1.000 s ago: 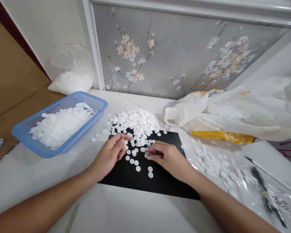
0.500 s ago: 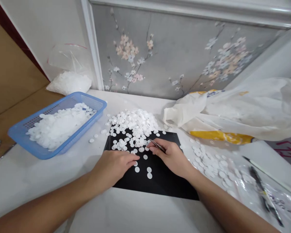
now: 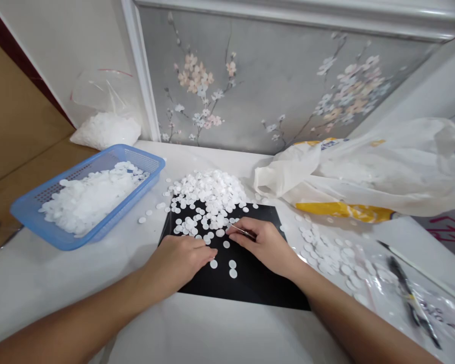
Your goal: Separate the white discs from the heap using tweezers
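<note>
My right hand (image 3: 267,242) is closed around a pair of metal tweezers (image 3: 244,232), whose tips point left toward loose white discs. Under both hands lies a black mat (image 3: 258,290). At the mat's left side my left hand (image 3: 184,258) rests with its fingers drawn together and pointing right; whatever they pinch is hidden. Close to its fingertips lies a white disc (image 3: 213,264). Between the hands are another single disc (image 3: 226,244) and a touching pair of discs (image 3: 232,269). A heap of white discs (image 3: 212,187) spreads over the mat's far edge.
A blue basket (image 3: 94,237) of white discs stands at left, with a clear bag (image 3: 106,130) of white pieces behind it. On the right lie a white and yellow plastic bag (image 3: 349,177), scattered discs (image 3: 322,250), a black pen (image 3: 413,298) and clear plastic bags (image 3: 443,313).
My left fingertips now cover the spot where a disc showed beside them. The tweezers have tilted flatter in my right hand. The whole view has shifted slightly.
</note>
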A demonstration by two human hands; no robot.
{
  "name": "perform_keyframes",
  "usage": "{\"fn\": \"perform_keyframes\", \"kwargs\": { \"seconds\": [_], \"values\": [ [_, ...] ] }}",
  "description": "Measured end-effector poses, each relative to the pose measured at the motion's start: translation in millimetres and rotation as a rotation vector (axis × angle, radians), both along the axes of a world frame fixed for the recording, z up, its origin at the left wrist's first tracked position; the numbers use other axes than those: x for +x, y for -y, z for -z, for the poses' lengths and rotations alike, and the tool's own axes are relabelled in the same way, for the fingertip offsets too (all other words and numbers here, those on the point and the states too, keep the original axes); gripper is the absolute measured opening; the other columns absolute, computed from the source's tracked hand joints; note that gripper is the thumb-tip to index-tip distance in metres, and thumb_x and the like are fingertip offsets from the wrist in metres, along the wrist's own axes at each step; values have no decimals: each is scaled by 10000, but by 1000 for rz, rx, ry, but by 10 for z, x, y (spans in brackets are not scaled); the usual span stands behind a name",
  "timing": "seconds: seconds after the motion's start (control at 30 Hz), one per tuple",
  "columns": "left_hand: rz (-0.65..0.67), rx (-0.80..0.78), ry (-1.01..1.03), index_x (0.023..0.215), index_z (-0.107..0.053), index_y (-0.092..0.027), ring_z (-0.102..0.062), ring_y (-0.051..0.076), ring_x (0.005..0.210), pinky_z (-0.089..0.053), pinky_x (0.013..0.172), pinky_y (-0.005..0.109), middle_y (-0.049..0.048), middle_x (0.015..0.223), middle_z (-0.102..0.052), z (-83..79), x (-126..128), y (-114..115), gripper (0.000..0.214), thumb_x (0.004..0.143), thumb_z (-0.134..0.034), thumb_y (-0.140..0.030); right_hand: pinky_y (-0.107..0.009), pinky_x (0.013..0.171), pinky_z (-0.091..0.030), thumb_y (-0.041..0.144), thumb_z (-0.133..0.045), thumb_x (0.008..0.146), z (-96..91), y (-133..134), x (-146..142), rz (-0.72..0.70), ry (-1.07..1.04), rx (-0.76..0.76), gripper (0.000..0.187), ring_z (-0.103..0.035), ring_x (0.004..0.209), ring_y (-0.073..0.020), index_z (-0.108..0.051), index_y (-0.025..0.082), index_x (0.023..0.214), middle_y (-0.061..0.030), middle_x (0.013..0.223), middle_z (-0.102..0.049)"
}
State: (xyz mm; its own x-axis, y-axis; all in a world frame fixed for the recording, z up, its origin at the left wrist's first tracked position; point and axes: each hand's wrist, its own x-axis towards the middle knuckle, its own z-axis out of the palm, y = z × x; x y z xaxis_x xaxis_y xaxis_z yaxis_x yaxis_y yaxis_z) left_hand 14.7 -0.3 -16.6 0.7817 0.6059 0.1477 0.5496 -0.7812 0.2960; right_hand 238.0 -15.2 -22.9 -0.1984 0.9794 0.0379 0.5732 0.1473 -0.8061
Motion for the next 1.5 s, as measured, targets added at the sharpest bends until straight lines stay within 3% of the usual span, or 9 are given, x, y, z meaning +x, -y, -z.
{"fn": "perform_keyframes", "kwargs": {
  "seconds": [0.1,0.2,0.4,0.53,0.8,1.03,1.17,1.3,1.5],
  "values": [
    [10,-129,5,910,-712,-255,-644,138,686,-417,611,229,-10,767,-716,-23,-21,-15,281,932,-432,-239,-260,700,-457,206,-585,840,8,4,1,-51,9,5,89,-625,782,-156,-671,212,817,-1,832,-668],
    [-99,-251,68,1057,-676,-273,-665,149,784,-442,694,235,-10,918,-734,-87,-48,-47,294,940,-407,-268,-251,661,-451,213,-608,829,21,17,-3,-66,30,-4,72,-611,736,-144,-679,217,821,1,826,-646],
    [-400,-407,185,1075,-619,-255,-489,124,485,-319,521,230,-60,539,-549,-201,-93,-135,358,964,-297,-363,-253,633,-441,239,-653,795,2,34,-21,-80,65,-63,31,-581,697,-135,-671,221,776,5,817,-609],
    [-351,-454,130,898,-650,-245,-475,118,518,-306,538,232,-52,601,-575,-199,-101,-148,266,915,-419,-377,-249,624,-435,187,-634,778,-18,36,-17,-77,59,-108,74,-573,684,-126,-637,209,707,10,814,-587],
    [-259,-425,-35,877,-648,-265,-512,131,582,-298,582,235,-55,611,-561,-187,-54,-104,129,863,-533,-323,-271,640,-417,273,-635,801,-1,34,-70,-23,99,-62,70,-566,696,-143,-613,212,776,9,812,-621],
    [-304,-479,-57,801,-600,-249,-465,124,519,-247,527,241,-68,537,-462,-143,-31,-95,103,839,-553,-333,-252,614,-402,211,-650,754,-44,16,-73,-33,135,-86,99,-545,653,-129,-597,195,672,19,742,-587],
    [-328,-488,11,795,-555,-243,-436,123,510,-240,516,240,-74,524,-436,-137,-27,-76,104,843,-533,-332,-249,619,-405,248,-656,748,-28,16,-50,-20,102,-111,66,-547,660,-132,-607,205,758,29,728,-617],
    [-341,-643,261,811,-460,-225,-412,111,516,-269,517,234,-72,580,-478,-168,-40,-89,148,882,-451,-354,-246,610,-392,250,-634,751,-15,15,-46,-47,104,-121,59,-535,660,-130,-602,207,726,27,740,-629],
    [-325,-1070,477,765,-433,-201,-332,69,474,-237,460,212,-33,641,-598,-190,-55,-98,192,856,-506,-353,-220,517,-325,182,-592,715,-115,48,-7,-74,77,-182,58,-420,557,-99,-545,201,686,54,626,-505]
  ]
}}
